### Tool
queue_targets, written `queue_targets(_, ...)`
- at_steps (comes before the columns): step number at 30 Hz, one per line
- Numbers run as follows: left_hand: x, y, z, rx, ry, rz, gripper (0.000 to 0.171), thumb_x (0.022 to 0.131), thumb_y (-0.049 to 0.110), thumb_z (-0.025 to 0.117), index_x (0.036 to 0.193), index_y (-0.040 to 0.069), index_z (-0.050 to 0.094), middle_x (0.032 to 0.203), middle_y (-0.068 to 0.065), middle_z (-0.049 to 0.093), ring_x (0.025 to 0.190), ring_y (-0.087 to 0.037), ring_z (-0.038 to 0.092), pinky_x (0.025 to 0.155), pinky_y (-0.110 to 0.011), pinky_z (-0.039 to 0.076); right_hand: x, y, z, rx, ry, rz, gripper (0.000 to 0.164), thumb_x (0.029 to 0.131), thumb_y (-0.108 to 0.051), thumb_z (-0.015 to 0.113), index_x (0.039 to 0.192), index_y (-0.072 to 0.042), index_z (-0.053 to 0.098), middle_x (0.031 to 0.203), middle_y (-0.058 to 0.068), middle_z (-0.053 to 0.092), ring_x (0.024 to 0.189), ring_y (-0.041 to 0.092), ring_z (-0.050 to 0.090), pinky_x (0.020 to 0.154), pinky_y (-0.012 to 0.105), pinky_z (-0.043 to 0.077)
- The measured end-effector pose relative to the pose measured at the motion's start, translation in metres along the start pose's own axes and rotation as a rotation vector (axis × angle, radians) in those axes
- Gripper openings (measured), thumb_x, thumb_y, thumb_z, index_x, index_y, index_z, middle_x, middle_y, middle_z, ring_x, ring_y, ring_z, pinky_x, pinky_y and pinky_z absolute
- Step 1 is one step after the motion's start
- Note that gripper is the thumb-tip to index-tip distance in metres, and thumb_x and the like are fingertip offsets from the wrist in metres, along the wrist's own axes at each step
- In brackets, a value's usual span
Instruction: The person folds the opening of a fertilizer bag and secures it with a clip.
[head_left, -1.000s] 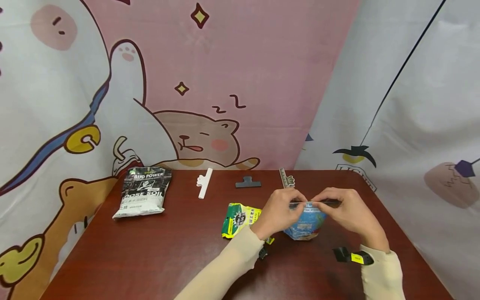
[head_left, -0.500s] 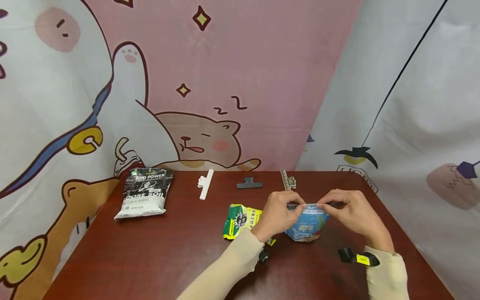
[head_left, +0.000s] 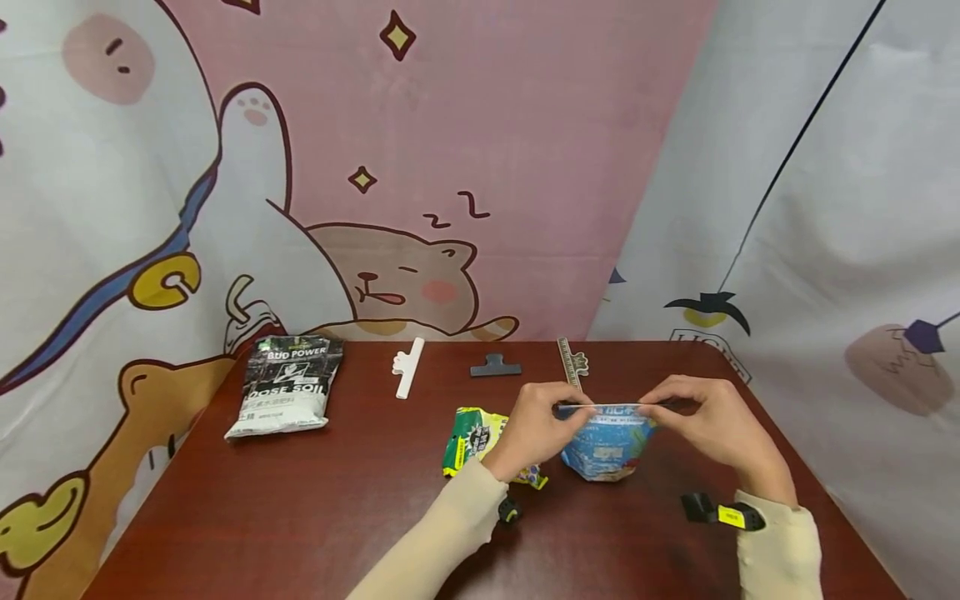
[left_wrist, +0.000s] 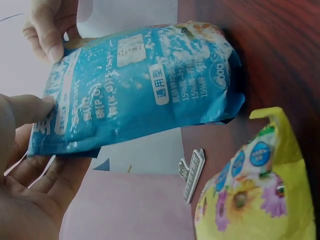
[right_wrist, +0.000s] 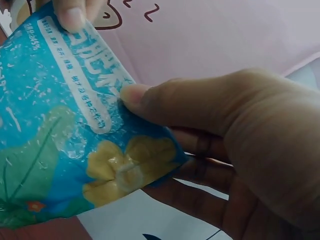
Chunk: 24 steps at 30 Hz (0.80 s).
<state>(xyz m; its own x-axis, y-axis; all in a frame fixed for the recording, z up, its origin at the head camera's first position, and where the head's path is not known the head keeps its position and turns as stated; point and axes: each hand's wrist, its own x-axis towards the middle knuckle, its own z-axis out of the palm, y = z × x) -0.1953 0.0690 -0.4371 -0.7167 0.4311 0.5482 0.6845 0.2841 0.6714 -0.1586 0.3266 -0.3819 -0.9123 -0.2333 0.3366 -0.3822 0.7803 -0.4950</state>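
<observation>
Wider apart went left hand (head_left: 534, 427) and right hand (head_left: 708, 421)! Both pinched the blue bag (head_left: 606, 450) between them, at its ten and two o'clock, a green-yellow packet (head_left: 472, 435) lying at its nine.

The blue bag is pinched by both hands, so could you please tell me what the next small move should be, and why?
I would probably fold the top of the blue bag over once: the left hand and right hand pinch its upper edge, which looks straight between them, and a patterned clip lies on the table beyond.
</observation>
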Motion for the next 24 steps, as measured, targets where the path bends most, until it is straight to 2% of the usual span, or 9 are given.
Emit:
queue_targets(3, -0.0009, -0.0016, -0.0013, -0.015, 0.015, 0.003, 0.009, 0.097, 0.021, 0.073, 0.1, 0.017, 0.08, 0.093, 0.006, 0.077, 0.066, 0.002, 0.055, 0.06, -0.009, 0.046, -0.0005, -0.0001, -0.0002, 0.008, 0.002, 0.0, 0.009, 0.089, -0.023, 0.082, 0.095, -0.03, 0.08, 0.088, -0.013, 0.074, 0.077, 0.002, 0.063, 0.066, 0.022, 0.055)
queue_targets(8, -0.0015, -0.0012, 0.0001, -0.033, 0.034, 0.013, 0.009, 0.097, 0.019, 0.073, 0.097, 0.016, 0.081, 0.091, 0.005, 0.076, 0.068, 0.006, 0.057, 0.061, -0.008, 0.049, -0.0002, -0.0017, 0.0013, 0.023, 0.009, -0.028, 0.009, 0.09, -0.02, 0.081, 0.091, -0.029, 0.079, 0.085, -0.011, 0.073, 0.072, 0.004, 0.061, 0.062, 0.023, 0.053)
queue_targets(13, -0.0021, -0.0019, -0.0003, -0.048, 0.026, 0.005, 0.009, 0.097, 0.021, 0.073, 0.097, 0.017, 0.081, 0.091, 0.006, 0.077, 0.07, 0.008, 0.06, 0.063, -0.008, 0.051, -0.0002, -0.0019, -0.0006, 0.037, -0.003, -0.032, 0.012, 0.088, -0.019, 0.082, 0.09, -0.03, 0.079, 0.085, -0.013, 0.073, 0.075, 0.004, 0.061, 0.063, 0.023, 0.053)
queue_targets(16, -0.0027, -0.0036, -0.0018, -0.089, 0.005, -0.024, 0.01, 0.096, 0.023, 0.074, 0.099, 0.018, 0.081, 0.092, 0.006, 0.078, 0.07, 0.007, 0.062, 0.064, -0.01, 0.053, -0.0009, -0.0011, -0.0017, 0.037, -0.008, -0.026, 0.012, 0.087, -0.019, 0.083, 0.092, -0.03, 0.08, 0.087, -0.013, 0.074, 0.078, 0.004, 0.061, 0.067, 0.022, 0.054)
queue_targets(20, -0.0039, -0.0062, -0.0047, -0.173, -0.02, -0.1, 0.012, 0.096, 0.027, 0.074, 0.103, 0.02, 0.081, 0.093, 0.006, 0.078, 0.074, 0.005, 0.068, 0.068, -0.014, 0.056, -0.002, 0.0012, -0.003, 0.037, -0.015, -0.002, 0.01, 0.088, -0.021, 0.082, 0.094, -0.029, 0.08, 0.089, -0.013, 0.075, 0.08, 0.004, 0.063, 0.068, 0.022, 0.055)
queue_targets(24, -0.0064, -0.0078, -0.0077, -0.206, -0.021, -0.15, 0.011, 0.096, 0.029, 0.074, 0.103, 0.023, 0.08, 0.092, 0.008, 0.078, 0.079, 0.0, 0.072, 0.074, -0.017, 0.058, -0.0038, 0.0046, -0.0048, 0.028, -0.011, 0.033, 0.008, 0.088, -0.025, 0.082, 0.094, -0.03, 0.08, 0.089, -0.012, 0.074, 0.079, 0.004, 0.063, 0.066, 0.023, 0.056)
